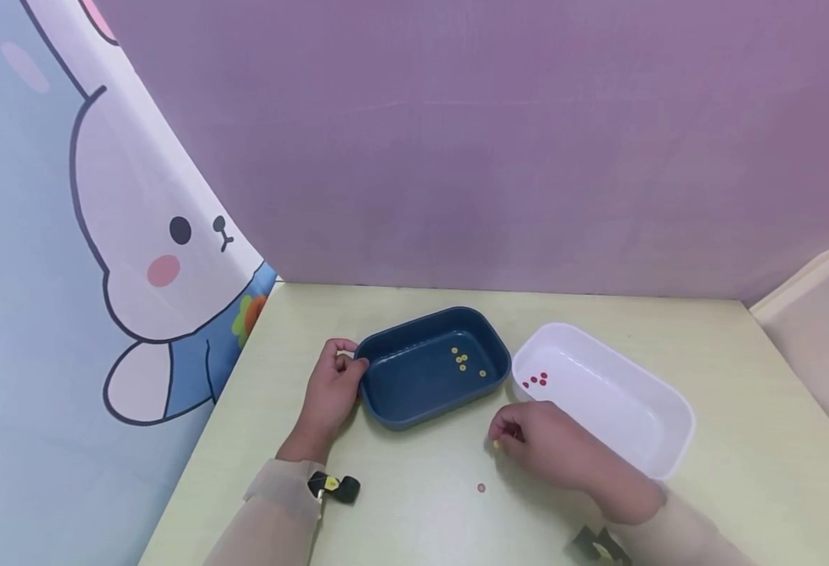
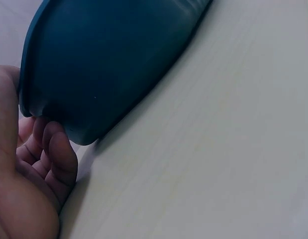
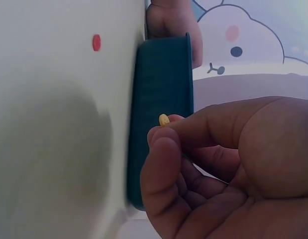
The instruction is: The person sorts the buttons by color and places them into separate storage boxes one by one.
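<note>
My left hand (image 1: 331, 391) grips the left end of a dark blue tray (image 1: 414, 413), thumb over the rim and fingers outside, as the left wrist view also shows. Inside that tray, towards its right end, lie several small yellow buttons (image 1: 459, 360). Between thumb and fingertips my right hand (image 1: 552, 444) pinches one yellow button (image 3: 164, 119), held above the table in front of the trays. A single red button (image 1: 481, 487) lies on the table, left of and nearer than the right hand. Several red buttons (image 1: 543, 379) sit at the left end of a white tray (image 1: 616, 393).
The white tray stands right of the blue one, their near corners almost touching, with my right forearm passing over its front edge. A pale wooden table (image 1: 400, 503) bears everything. Behind rises a purple panel (image 1: 457, 157); a cartoon-printed cloth (image 1: 39, 314) hangs at left.
</note>
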The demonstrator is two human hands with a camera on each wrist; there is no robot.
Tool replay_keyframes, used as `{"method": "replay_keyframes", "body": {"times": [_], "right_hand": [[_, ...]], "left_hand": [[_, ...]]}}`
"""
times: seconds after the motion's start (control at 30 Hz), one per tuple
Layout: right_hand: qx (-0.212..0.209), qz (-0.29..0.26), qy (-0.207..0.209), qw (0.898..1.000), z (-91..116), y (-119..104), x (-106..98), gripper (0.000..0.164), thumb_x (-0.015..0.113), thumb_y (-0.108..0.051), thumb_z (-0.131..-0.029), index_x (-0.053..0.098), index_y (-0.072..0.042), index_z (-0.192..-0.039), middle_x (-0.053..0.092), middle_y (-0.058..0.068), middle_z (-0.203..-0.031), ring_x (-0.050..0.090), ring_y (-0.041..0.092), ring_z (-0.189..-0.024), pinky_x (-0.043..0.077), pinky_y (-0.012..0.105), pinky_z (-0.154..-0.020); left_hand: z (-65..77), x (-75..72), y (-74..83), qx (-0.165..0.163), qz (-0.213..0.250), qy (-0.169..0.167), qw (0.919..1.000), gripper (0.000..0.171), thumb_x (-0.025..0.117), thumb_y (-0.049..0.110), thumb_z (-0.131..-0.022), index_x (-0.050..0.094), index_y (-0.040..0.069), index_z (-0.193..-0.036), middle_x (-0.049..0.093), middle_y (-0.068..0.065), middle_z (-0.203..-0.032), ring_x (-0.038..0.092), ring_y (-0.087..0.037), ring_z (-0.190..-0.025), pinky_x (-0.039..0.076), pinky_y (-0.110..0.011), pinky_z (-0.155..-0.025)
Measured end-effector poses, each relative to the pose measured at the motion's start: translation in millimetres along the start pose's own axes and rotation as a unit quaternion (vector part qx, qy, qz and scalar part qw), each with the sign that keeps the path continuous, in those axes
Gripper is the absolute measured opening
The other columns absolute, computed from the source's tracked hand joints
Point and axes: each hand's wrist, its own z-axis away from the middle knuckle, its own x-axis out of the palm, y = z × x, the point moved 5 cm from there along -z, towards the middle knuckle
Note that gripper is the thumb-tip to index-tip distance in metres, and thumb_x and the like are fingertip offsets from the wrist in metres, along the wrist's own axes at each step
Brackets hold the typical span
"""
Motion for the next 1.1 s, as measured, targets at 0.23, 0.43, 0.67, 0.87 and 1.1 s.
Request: {"method": "replay_keyframes", "body": {"times": [0.23,0.43,0.67,0.87,1.1], "right_hand": [[-0.003,0.014,-0.002,1.000,-4,-8,-15,0.012,0.077,-0.009,-0.101,0.081,-0.020,-0.103,0.068,-0.015,-0.086,0.056,0.003,-0.078,0.050,0.025,-0.074],[-0.021,0.027,0.004,0.999,-9,-13,-28,0.015,0.075,-0.009,-0.102,0.082,-0.023,-0.102,0.068,-0.018,-0.085,0.057,0.000,-0.077,0.057,0.047,-0.104],[-0.002,-0.003,-0.011,1.000,-16,-14,-38,0.016,0.073,-0.010,-0.104,0.081,-0.023,-0.102,0.071,-0.013,-0.089,0.060,0.007,-0.080,0.054,0.029,-0.075],[-0.007,-0.001,-0.012,1.000,-22,-18,-48,0.018,0.071,-0.008,-0.104,0.080,-0.024,-0.101,0.075,-0.008,-0.091,0.060,0.008,-0.076,0.053,0.026,-0.072],[-0.010,0.010,-0.013,1.000,-32,-24,-61,0.016,0.070,-0.009,-0.105,0.080,-0.021,-0.102,0.073,-0.007,-0.087,0.056,0.010,-0.069,0.050,0.027,-0.070]], "left_hand": [[0.0,0.6,-0.9,0.002,-0.003,0.002,1.0000,0.025,0.064,0.028,-0.111,0.054,0.025,-0.134,0.055,-0.005,-0.086,0.057,-0.026,-0.072,0.052,-0.031,-0.067],[-0.1,1.0,-0.2,0.004,0.005,-0.001,1.0000,0.025,0.064,0.026,-0.111,0.054,0.022,-0.134,0.054,-0.004,-0.085,0.057,-0.026,-0.071,0.052,-0.031,-0.067],[-0.1,1.1,-0.3,0.000,0.002,-0.001,1.0000,0.025,0.064,0.026,-0.111,0.055,0.023,-0.134,0.054,-0.003,-0.085,0.058,-0.026,-0.071,0.052,-0.031,-0.067],[0.8,0.6,1.0,-0.003,-0.008,0.001,1.0000,0.025,0.064,0.028,-0.111,0.054,0.024,-0.134,0.055,-0.004,-0.086,0.058,-0.025,-0.073,0.052,-0.031,-0.067],[1.5,1.4,1.6,-0.006,-0.009,0.001,0.9999,0.025,0.063,0.028,-0.111,0.054,0.024,-0.134,0.055,-0.005,-0.086,0.058,-0.026,-0.073,0.052,-0.031,-0.068]]}}
